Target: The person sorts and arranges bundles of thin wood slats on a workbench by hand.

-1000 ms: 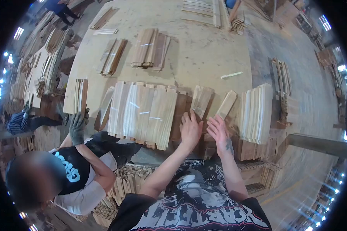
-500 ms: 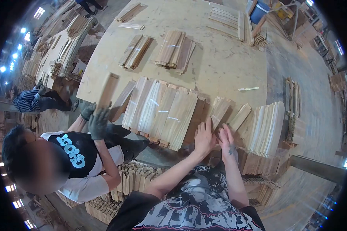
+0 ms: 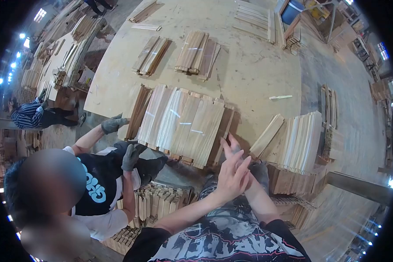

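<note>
A broad stack of wooden slats lies in front of me on the table. Along its right side is a darker wooden slat. My right hand reaches toward that side, fingers stretched and fingertips right at the slat's near part; its palm is hidden behind my other hand. My left hand crosses in front of it, fingers spread, holding nothing. Right of my hands, a single slat leans at an angle beside another row of slats.
A co-worker's gloved hands are at the stack's left side. Smaller slat bundles lie farther back on the table, with a small white-handled item at right. Cut wood pieces stand below the near edge. A blue bucket stands far right.
The short slat between my hands is out of them, and a slat shows at the stack's right side. My hands moved left and crossed. The co-worker's raised board is down at the left side.
</note>
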The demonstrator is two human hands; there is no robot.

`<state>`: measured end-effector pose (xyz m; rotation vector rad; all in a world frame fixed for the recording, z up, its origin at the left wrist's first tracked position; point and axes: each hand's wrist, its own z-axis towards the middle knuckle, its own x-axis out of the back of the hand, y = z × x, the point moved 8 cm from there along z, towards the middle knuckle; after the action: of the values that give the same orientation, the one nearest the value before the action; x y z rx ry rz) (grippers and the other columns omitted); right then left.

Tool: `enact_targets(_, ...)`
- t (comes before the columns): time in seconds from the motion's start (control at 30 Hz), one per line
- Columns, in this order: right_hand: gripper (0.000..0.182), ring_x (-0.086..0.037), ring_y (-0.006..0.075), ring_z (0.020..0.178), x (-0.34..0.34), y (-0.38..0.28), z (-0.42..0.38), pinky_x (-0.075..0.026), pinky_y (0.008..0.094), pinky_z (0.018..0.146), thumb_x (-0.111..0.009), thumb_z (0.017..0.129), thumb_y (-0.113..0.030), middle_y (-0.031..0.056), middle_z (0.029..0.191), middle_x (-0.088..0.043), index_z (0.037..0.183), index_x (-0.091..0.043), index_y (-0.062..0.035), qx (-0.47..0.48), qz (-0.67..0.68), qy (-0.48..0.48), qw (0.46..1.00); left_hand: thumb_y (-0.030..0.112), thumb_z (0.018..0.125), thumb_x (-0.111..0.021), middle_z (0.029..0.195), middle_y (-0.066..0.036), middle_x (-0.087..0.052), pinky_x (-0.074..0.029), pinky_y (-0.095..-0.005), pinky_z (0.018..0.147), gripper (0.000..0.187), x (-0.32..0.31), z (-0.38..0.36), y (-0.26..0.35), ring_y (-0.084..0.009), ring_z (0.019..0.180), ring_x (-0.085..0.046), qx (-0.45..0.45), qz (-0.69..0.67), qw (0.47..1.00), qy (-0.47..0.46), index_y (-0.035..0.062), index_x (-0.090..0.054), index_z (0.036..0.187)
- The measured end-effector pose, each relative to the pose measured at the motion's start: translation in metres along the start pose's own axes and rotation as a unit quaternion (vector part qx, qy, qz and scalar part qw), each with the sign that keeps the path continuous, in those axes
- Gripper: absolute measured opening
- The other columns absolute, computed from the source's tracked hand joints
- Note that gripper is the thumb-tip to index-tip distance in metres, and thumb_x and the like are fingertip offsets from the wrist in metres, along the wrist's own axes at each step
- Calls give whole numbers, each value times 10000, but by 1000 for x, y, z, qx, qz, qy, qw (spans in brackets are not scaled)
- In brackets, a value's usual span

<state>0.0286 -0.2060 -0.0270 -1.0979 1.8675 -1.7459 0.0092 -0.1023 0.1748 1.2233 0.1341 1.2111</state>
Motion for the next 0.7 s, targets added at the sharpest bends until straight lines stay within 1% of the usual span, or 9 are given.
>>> enact_targets(0.1, 356, -594, 351, 960, 2, -23, 1, -482, 411, 838, -651, 902, -253, 209, 1001, -606, 1130, -609, 18, 36, -271, 95, 957, 20, 775, -686, 1315, -207, -513, -470, -424, 928, 506, 1, 2, 1, -366, 1127, -556, -13, -20, 1000, 3, 47, -583, 1270)
enact_targets(0.13, 356, -574, 406, 978, 4, -27, 6, -475, 436, 860, -665, 890, -253, 243, 1032, -588, 1110, -616, 23, 25, -256, 63, 964, 13, 774, -684, 1296, -200, -529, -476, -418, 919, 488, 1, 3, 1, -360, 1111, -567, -17, -25, 1000, 3, 48, -596, 1253)
enact_targets(0.23, 347, -576, 408, 981, 9, -39, 8, -470, 435, 863, -659, 898, -258, 241, 1054, -586, 1125, -618, 2, 15, -277, 13, 961, 0, 774, -682, 1242, -186, -567, -487, -409, 895, 460, -3, 5, 0, -344, 1057, -593, -24, -43, 999, 3, 45, -607, 1225)
enact_targets(0.27, 305, -578, 388, 971, 12, -20, 10, -474, 423, 862, -627, 928, -260, 219, 1066, -586, 1117, -627, -21, -5, -229, 4, 973, -10, 791, -673, 1193, -185, -583, -495, -408, 871, 415, -5, 8, 0, -350, 1014, -603, -22, -54, 998, 1, 27, -608, 1199)
enact_targets(0.33, 382, -577, 333, 972, 29, -22, -5, -477, 379, 849, -624, 932, -283, 197, 1045, -561, 1177, -601, 10, 66, -120, -40, 990, -12, 810, -661, 1166, -191, -586, -497, -407, 855, 380, -14, 11, -7, -354, 997, -603, 9, -69, 998, -2, 16, -606, 1185)
enact_targets(0.43, 412, -561, 189, 933, 75, -20, -44, -472, 300, 819, -586, 954, -214, 115, 998, -565, 1285, -558, 30, 121, -74, -87, 986, -5, 850, -628, 1087, -204, -590, -495, -419, 835, 293, -38, 16, -27, -371, 977, -598, 55, -69, 996, -25, -1, -596, 1141)
enact_targets(0.53, 367, -606, 109, 810, 106, -1, -85, -504, 261, 750, -543, 966, -115, 56, 904, -647, 1309, -559, 15, -66, 61, -56, 994, 97, 864, -648, 1038, -186, -579, -488, -439, 820, 311, -79, 12, -54, -376, 957, -592, 105, -15, 991, -80, 12, -580, 1155)
enact_targets(0.6, 337, -624, 97, 778, 134, -9, -114, -515, 247, 732, -519, 978, -102, 56, 909, -685, 1291, -573, 11, -113, -35, -23, 993, 182, 864, -670, 1017, -179, -567, -485, -440, 806, 369, -106, 12, -63, -373, 934, -589, 99, 36, 988, -113, 15, -565, 1176)
enact_targets(0.7, 325, -642, 112, 816, 161, 27, -149, -525, 261, 749, -508, 999, -133, 85, 1015, -699, 1286, -582, -2, -186, 72, 56, 978, 302, 838, -699, 1054, -174, -546, -487, -436, 793, 572, -152, 12, -65, -355, 963, -575, 87, 105, 972, -192, 2, -490, 1279)
